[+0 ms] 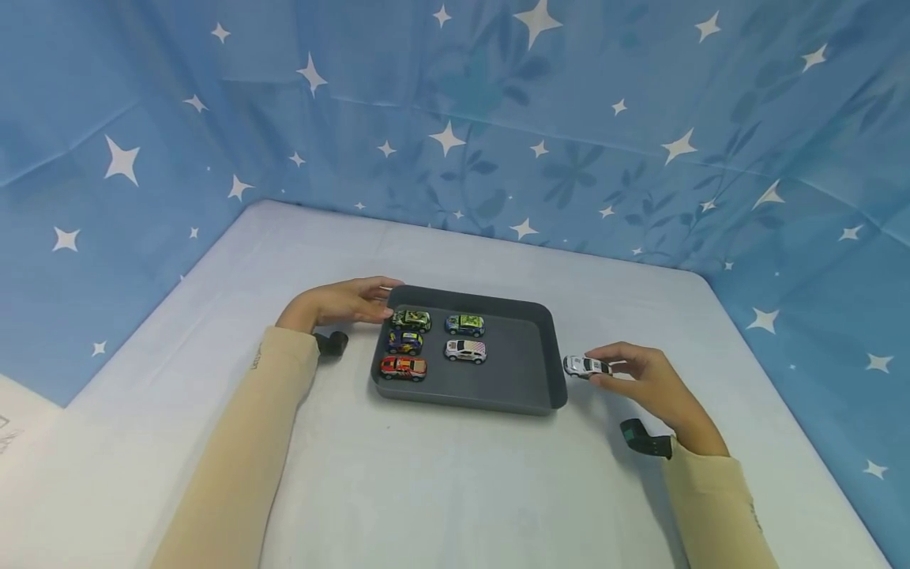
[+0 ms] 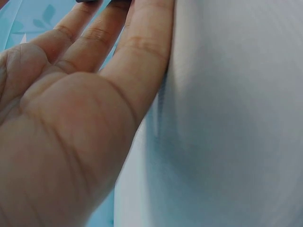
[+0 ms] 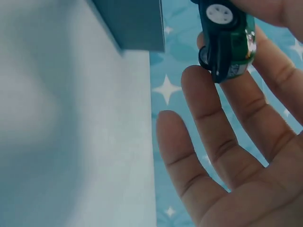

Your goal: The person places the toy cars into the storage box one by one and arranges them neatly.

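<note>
My left hand (image 1: 344, 303) holds the back left corner of a dark grey tray (image 1: 508, 367), its thumb against the rim. Its extended fingers reach the tray's dark edge at the top of the left wrist view; their tips are hidden there. My right hand (image 1: 643, 377) pinches a silver-white toy car (image 1: 584, 366) just beyond the tray's right wall. In the right wrist view this toy car (image 3: 229, 45) sits between thumb and fingers, the lower fingers spread apart. Inside the tray stand a white toy car (image 1: 465, 351), a red one (image 1: 403, 368) and several others.
The tray lies on a white-covered table (image 1: 455, 490). A blue curtain (image 1: 398, 103) with white stars hangs behind it and at both sides. Small dark devices are strapped at both wrists, one of them a black wrist camera (image 1: 645, 438) on the right.
</note>
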Demonstrator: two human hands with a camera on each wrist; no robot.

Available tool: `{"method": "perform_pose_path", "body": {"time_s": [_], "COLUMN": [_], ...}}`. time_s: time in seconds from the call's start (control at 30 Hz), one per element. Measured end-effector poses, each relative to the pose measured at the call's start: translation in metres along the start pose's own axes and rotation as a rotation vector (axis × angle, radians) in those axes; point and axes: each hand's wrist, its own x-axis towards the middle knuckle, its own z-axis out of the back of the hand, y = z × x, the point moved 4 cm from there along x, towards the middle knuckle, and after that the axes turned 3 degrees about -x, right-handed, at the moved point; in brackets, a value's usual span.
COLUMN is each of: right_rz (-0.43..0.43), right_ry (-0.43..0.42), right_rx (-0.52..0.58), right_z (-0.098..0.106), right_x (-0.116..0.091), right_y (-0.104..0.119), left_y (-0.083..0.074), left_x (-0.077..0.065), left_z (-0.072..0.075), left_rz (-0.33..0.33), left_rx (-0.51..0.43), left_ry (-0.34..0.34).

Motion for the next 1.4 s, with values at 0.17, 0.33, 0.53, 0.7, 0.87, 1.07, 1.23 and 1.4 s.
{"method": "perform_pose_path", "body": {"time_s": [0.17, 0.33, 0.53, 0.7, 0.87, 1.07, 1.23, 1.4], "right_rz": [0.048, 0.1, 0.129, 0.123, 0.108, 0.071, 0.085, 0.078], "right_ry": [0.01, 0.022, 0.041, 0.066, 0.09, 0.119, 0.114, 0.107], "right_rx": [0.033, 0.038, 0.041, 0.041, 0.028, 0.016, 0.029, 0.027], "right_z": [-0.008, -0.016, -0.028, -0.037, -0.046, -0.056, -0.064, -0.073], "right_x": [0.006, 0.01, 0.016, 0.02, 0.025, 0.03, 0.034, 0.039], "right_y": [0.008, 0.015, 0.025, 0.029, 0.034, 0.038, 0.044, 0.049], "left_y": [0.0, 0.001, 0.001, 0.0, 0.0, 0.001, 0.0, 0.0], "left_x": [0.0, 0.0, 0.001, 0.002, 0.001, 0.001, 0.001, 0.001], "left_z": [-0.001, -0.001, -0.002, -0.001, -0.001, -0.001, 0.0, 0.001], "left_rz": [0.0, 0.005, -0.011, -0.011, -0.005, -0.004, -0.004, -0.004], "left_rx": [-0.015, -0.03, -0.034, -0.033, -0.024, -0.025, -0.013, -0.016], "left_ry": [-0.002, -0.007, 0.011, 0.013, 0.001, 0.007, 0.002, -0.002]}}
